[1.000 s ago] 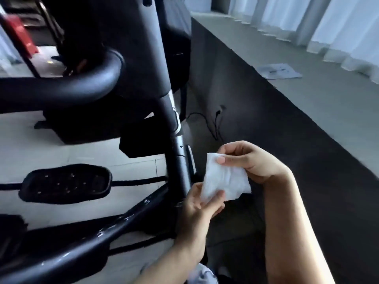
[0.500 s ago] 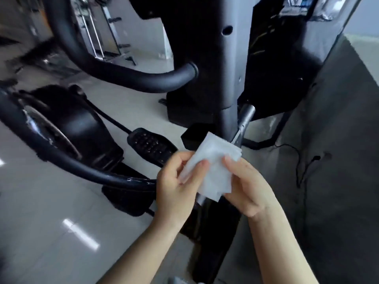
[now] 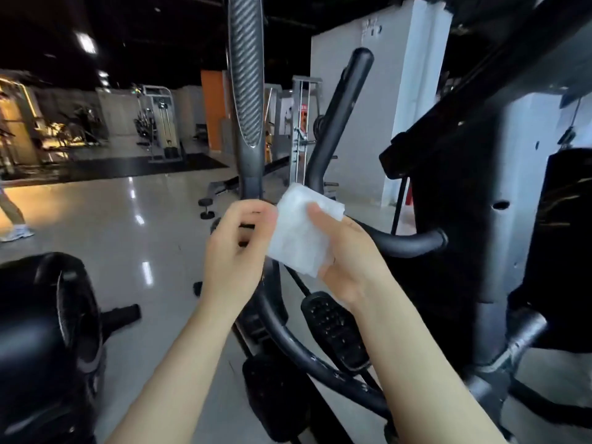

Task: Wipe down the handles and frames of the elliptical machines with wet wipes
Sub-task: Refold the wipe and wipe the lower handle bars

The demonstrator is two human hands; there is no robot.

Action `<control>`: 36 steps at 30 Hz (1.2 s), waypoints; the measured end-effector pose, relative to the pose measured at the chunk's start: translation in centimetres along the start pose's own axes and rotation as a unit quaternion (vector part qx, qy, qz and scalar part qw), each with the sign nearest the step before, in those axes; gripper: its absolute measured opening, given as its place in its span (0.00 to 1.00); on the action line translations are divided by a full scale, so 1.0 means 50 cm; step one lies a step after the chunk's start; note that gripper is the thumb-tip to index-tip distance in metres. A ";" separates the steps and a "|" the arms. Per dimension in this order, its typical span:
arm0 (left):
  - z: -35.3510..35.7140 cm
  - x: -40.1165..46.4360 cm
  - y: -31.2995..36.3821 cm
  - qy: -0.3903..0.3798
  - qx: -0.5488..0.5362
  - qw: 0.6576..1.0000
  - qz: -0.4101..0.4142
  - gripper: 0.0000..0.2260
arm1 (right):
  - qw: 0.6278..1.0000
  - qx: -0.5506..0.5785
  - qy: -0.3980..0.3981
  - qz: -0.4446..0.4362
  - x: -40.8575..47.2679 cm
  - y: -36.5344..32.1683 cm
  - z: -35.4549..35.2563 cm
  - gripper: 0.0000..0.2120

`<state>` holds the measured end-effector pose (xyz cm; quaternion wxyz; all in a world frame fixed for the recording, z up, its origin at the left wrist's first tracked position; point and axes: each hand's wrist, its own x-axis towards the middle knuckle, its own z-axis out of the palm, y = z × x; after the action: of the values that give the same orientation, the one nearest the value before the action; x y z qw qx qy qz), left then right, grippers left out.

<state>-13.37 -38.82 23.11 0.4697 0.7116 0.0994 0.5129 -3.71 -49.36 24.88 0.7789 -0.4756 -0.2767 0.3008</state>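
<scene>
In front of the elliptical, two hands hold one folded wet wipe (image 3: 301, 235).

The left hand (image 3: 237, 248) has its fingers curled, pinching the wipe's left edge; the right hand (image 3: 349, 254) cradles it, thumb pressed on top. Behind them rise two handles, a ribbed one (image 3: 246, 91) left of a smooth one (image 3: 339, 113). One pedal (image 3: 333, 331) lies below. Half a second ago the view faced down at the frame; now the gym floor (image 3: 128, 225) stretches far left.

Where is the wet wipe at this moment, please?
In the head view the wet wipe is near the middle, held between the left hand and the right hand, just in front of the tall handle.
</scene>
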 end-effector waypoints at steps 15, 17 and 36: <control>-0.056 0.321 0.177 0.060 -0.126 0.986 0.094 0.25 | 0.436 -0.595 -0.065 -0.672 0.294 -0.375 0.231 0.15; -0.060 0.330 0.186 0.050 -0.129 0.984 0.108 0.23 | 0.432 -0.615 -0.140 -0.644 0.272 -0.331 0.193 0.15; -0.050 0.468 0.333 -0.049 -0.173 0.981 0.071 0.24 | 0.562 -0.538 0.003 -0.628 0.301 -0.677 0.390 0.18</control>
<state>-10.45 -31.80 50.92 0.5525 0.6490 -0.0653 0.5188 -0.73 -39.55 65.49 0.3718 -0.5134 -0.6141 -0.4701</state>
